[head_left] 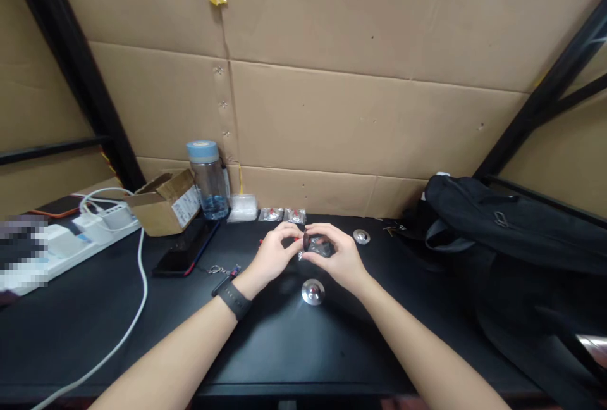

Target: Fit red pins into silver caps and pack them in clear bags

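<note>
The right hand (345, 257) pinches a small dark piece (306, 240) — seemingly round, though blurred — between thumb and fingers above the black table (284, 353). The left hand (275, 250) meets its left side; whether those fingertips grip, I cannot tell. A metal disc (313, 292) lies nearer.

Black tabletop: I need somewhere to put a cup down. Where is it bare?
Bare: between nearer silver disc and tabletop front edge; between white cable and left forearm. Crowded: back left, with cardboard box, power strip, bottle; right side, with black bag.
</note>
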The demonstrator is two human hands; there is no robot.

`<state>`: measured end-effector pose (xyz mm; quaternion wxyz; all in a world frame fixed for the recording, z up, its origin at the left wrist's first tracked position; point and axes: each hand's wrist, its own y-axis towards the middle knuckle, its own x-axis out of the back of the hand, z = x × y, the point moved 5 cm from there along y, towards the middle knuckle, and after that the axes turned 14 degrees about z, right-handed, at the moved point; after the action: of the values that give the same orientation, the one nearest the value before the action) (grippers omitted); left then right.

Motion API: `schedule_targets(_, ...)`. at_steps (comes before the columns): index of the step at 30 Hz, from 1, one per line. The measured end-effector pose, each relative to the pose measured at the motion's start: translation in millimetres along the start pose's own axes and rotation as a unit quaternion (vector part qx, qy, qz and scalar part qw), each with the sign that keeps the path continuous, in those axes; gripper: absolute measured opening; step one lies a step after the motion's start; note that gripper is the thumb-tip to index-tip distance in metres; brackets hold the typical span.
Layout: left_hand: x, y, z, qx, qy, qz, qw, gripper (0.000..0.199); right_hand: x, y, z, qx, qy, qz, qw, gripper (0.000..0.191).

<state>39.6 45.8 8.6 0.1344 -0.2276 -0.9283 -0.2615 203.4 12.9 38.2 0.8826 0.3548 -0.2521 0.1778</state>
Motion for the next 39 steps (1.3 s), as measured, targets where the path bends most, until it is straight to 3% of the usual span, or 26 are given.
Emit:
schedule_targets(13,-1.6,-5.4,-9.1,-0.001,0.080,-0.019,0.997,0.006,-3.6,-3.9,-11.6,-0.050,0.013,-0.024,0.998,0.034)
schedule_targets(18,-3.2,-4.1,-5.4,-0.006,0.057,-0.036,0.998,0.005,5.9,-0.3,-5.7,-0.063,-0.031,0.030,0.997,0.016)
schedule_targets(27,-8.2,-5.0,-6.0,-0.008,0.060,-0.031,0.998,0.005,6.0,-0.8,-7.0,-0.072,-0.088,0.087,0.990,0.017)
schedule_targets(33,-0.1,-9.7,-10.8,0.002,0.099,-0.113,0.989,0.015,16.0,-2.0,-4.9,-0.075,-0.150,0.140,0.976,0.014)
schedule_targets(36,-2.3,-10.5,-24.7,-0.008,0.217,-0.050,0.975,0.011,28.4,-2.6,-2.5,-0.073,-0.174,0.162,0.969,0.015)
schedule_targets(39,-16.0,-12.3,-38.0,-0.040,0.321,0.101,0.941,0.010,37.9,-4.5,-2.1,-0.087,-0.182,0.189,0.961,0.015)
